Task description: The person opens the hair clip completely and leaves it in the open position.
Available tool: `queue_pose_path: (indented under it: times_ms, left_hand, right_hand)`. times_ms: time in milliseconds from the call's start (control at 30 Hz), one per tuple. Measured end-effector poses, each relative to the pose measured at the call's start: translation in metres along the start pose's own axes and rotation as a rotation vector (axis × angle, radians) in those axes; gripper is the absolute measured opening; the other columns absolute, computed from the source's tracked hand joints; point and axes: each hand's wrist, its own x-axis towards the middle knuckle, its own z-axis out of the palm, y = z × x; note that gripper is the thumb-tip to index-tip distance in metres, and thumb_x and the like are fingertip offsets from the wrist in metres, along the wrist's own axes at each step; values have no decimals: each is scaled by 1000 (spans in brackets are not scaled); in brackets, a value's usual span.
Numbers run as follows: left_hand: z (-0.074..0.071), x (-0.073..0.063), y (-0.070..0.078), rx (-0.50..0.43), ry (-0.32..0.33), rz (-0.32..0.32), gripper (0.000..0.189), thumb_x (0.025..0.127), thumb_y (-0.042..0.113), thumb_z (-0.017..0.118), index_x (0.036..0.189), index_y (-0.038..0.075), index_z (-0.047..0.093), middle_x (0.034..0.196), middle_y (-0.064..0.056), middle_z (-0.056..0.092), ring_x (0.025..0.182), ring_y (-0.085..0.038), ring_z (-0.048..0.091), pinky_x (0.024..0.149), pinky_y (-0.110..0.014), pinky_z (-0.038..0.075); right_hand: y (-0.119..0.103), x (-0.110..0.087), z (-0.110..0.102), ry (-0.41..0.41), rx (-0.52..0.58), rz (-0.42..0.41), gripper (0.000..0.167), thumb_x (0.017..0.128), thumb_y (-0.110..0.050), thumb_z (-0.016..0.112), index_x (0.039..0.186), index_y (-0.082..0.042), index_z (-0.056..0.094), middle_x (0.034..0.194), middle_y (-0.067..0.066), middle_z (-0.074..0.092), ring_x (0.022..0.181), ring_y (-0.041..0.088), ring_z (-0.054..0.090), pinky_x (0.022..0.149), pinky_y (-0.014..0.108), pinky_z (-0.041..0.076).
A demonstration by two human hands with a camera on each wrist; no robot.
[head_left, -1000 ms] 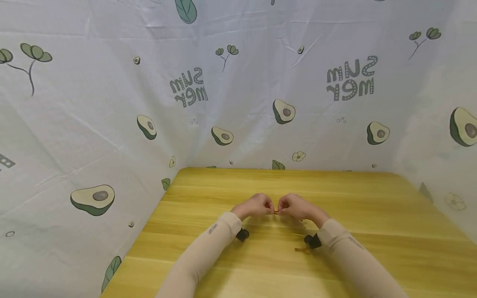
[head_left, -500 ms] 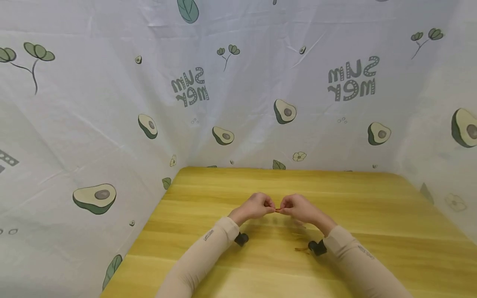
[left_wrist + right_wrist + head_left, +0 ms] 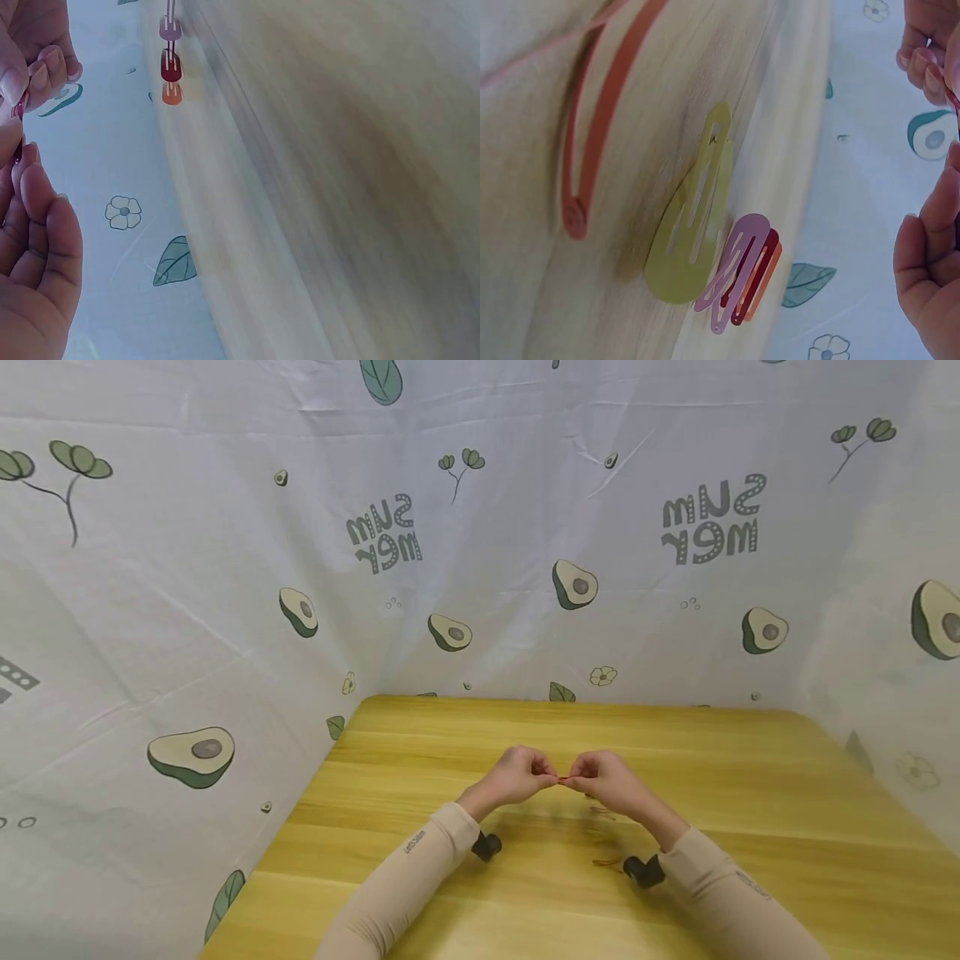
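Near the middle of the table, both hands meet over a small dark red snap hair clip (image 3: 562, 781). My left hand (image 3: 517, 775) pinches one end between thumb and fingertips. The right hand (image 3: 609, 781) pinches the other end the same way. In the left wrist view the clip (image 3: 19, 109) shows only as thin red bits between the fingertips, so whether it is snapped or unsnapped is hidden. Below the right hand lie more snap clips: an orange-red one (image 3: 604, 112), a yellow-green one (image 3: 679, 262), a pink one (image 3: 742, 255), a dark red one (image 3: 759, 266) and an orange one (image 3: 766, 281).
The clips form a row on the wooden table (image 3: 420, 893), beneath the right forearm. A white curtain (image 3: 510, 635) printed with avocados hangs along the table's back and sides. Each wrist carries a small black camera (image 3: 487, 846).
Both hands have risen slightly and shifted a little right with the clip between them. The right forearm has swung outward, showing more of the clips on the table.
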Motion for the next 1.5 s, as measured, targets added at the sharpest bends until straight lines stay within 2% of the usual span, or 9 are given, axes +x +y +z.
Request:
queue_pose_path:
  times_ms: [200, 367, 500, 833, 1100, 1367, 1500]
  left_hand:
    - [-1, -2, 7, 21, 23, 35, 11, 96, 16, 68, 90, 8, 73, 81, 2, 69, 66, -3, 57, 61, -19, 48]
    - [4, -2, 11, 70, 93, 57, 11, 95, 12, 68, 87, 7, 73, 78, -1, 69, 61, -4, 54, 57, -18, 46]
    - [9, -2, 14, 111, 139, 48, 10, 95, 11, 68, 88, 6, 73, 75, 3, 67, 61, -2, 53, 57, -16, 45]
    - [9, -6, 16, 74, 166, 39, 7, 93, 15, 73, 88, 9, 76, 80, 2, 72, 66, 0, 59, 60, -16, 49]
    - [5, -10, 17, 7, 139, 51, 9, 92, 16, 74, 94, 8, 77, 85, 0, 74, 71, -1, 62, 64, -16, 52]
    - [2, -13, 15, -8, 88, 83, 11, 90, 16, 76, 97, 7, 76, 88, -1, 74, 72, 2, 62, 66, -15, 52]
    - [1, -14, 12, -17, 50, 102, 11, 89, 15, 77, 96, 7, 76, 86, 0, 74, 71, 2, 62, 67, -15, 52]
  right_hand:
    - [-4, -3, 1, 48, -14, 10, 11, 96, -9, 66, 88, -1, 65, 86, 21, 68, 71, 26, 61, 60, 31, 52]
    - [-8, -4, 4, 107, -41, 10, 11, 95, -6, 66, 86, 0, 65, 81, 21, 66, 69, 31, 64, 58, 31, 53]
    - [-8, -6, 6, 143, -54, 19, 9, 95, -4, 66, 87, 1, 65, 80, 20, 66, 67, 30, 64, 56, 29, 53]
    - [-6, -8, 6, 144, -24, 33, 8, 94, -4, 66, 89, 2, 66, 86, 22, 68, 75, 33, 68, 66, 40, 60]
    - [-6, -11, 2, 137, -9, 33, 10, 95, -4, 66, 90, 4, 66, 89, 22, 69, 78, 33, 68, 69, 41, 60]
    - [-6, -15, -3, 97, -45, -17, 11, 96, -5, 65, 92, 5, 67, 85, 19, 69, 74, 25, 62, 61, 26, 50]
    - [-7, -20, -6, 64, -36, -44, 9, 95, -4, 65, 92, 4, 68, 87, 18, 70, 75, 23, 62, 62, 25, 50]
